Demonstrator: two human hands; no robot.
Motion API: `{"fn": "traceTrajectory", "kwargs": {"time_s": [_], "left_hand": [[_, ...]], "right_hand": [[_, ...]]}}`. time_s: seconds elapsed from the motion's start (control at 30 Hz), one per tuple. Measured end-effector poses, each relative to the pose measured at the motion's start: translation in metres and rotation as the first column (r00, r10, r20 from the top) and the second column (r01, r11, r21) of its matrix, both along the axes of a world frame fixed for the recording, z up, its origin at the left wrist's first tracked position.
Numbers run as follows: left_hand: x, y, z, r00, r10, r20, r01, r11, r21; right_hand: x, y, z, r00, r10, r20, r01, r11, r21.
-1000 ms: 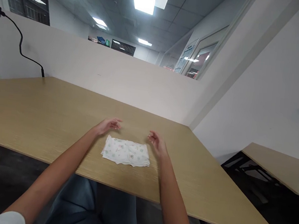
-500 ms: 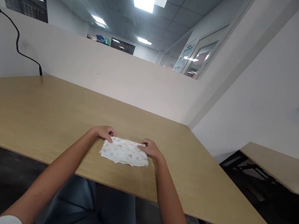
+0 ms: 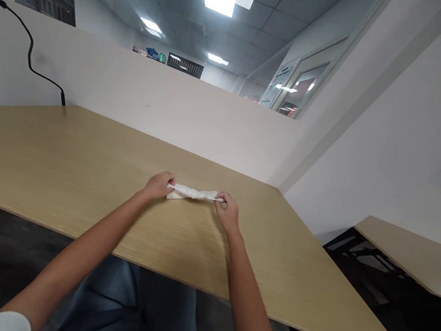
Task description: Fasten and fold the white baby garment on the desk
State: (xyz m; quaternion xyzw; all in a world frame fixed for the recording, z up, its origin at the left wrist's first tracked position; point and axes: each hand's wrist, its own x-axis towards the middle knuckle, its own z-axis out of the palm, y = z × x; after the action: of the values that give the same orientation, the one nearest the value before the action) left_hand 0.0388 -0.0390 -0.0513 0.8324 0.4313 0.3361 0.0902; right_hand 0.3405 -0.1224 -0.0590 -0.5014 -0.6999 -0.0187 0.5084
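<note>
A white printed cloth [image 3: 195, 193], its exact kind unclear, stretches between my two hands above the table as a narrow, folded band. My left hand [image 3: 160, 184] pinches its left end. At the other end, the fingers and thumb of my right hand [image 3: 227, 209] are closed on the edge. Most of the print is turned out of sight, and the cloth's middle looks slightly bunched. A faint shadow falls on the wood below.
The wooden table [image 3: 84, 171] reaches back to a low white partition [image 3: 178, 113]. A black gooseneck holder [image 3: 30, 53] rises at the far left. To the right, past the table edge, stands another table [image 3: 413, 254].
Both hands have moved away from me and up, taking the cloth with them. Before, it lay flat with its print showing; now it is seen nearly edge-on as a thin strip.
</note>
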Motion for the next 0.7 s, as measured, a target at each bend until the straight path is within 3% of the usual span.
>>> {"fn": "traceTrajectory", "kwargs": {"time_s": [0.1,0.17,0.23,0.33,0.43,0.5,0.57,0.63,0.7], "left_hand": [[-0.003,0.007,-0.013,0.984,-0.1,-0.15,0.075,0.983,-0.167],[-0.004,0.008,-0.016,0.973,-0.177,-0.152,0.135,0.959,-0.251],[-0.004,0.009,-0.016,0.97,-0.22,-0.105,0.185,0.946,-0.267],[-0.003,0.008,-0.017,0.968,-0.242,-0.073,0.228,0.961,-0.159],[0.0,0.005,-0.02,0.961,-0.237,-0.14,0.225,0.97,-0.096],[0.005,0.0,-0.019,0.967,-0.183,-0.179,0.175,0.983,-0.056],[0.011,-0.007,-0.016,0.987,-0.071,-0.147,0.085,0.992,0.092],[0.016,-0.013,-0.011,0.998,0.031,-0.055,-0.015,0.962,0.272],[0.018,-0.015,-0.007,0.998,0.062,-0.002,-0.057,0.931,0.36]], "right_hand": [[0.003,-0.001,-0.007,0.991,0.082,0.102,-0.054,0.967,-0.25],[0.002,-0.002,-0.011,0.983,0.15,0.102,-0.1,0.918,-0.385],[0.001,-0.002,-0.012,0.986,0.153,0.068,-0.109,0.894,-0.434],[-0.001,0.0,-0.015,0.995,0.084,0.043,-0.058,0.905,-0.422],[-0.004,0.002,-0.017,0.995,0.093,0.045,-0.067,0.908,-0.413],[-0.006,0.002,-0.019,0.988,0.142,0.052,-0.109,0.904,-0.413],[-0.01,0.002,-0.022,0.983,0.174,0.058,-0.134,0.898,-0.419],[-0.013,0.003,-0.026,0.983,0.172,0.071,-0.127,0.899,-0.419],[-0.014,0.005,-0.03,0.982,0.16,0.095,-0.107,0.904,-0.414]]}}
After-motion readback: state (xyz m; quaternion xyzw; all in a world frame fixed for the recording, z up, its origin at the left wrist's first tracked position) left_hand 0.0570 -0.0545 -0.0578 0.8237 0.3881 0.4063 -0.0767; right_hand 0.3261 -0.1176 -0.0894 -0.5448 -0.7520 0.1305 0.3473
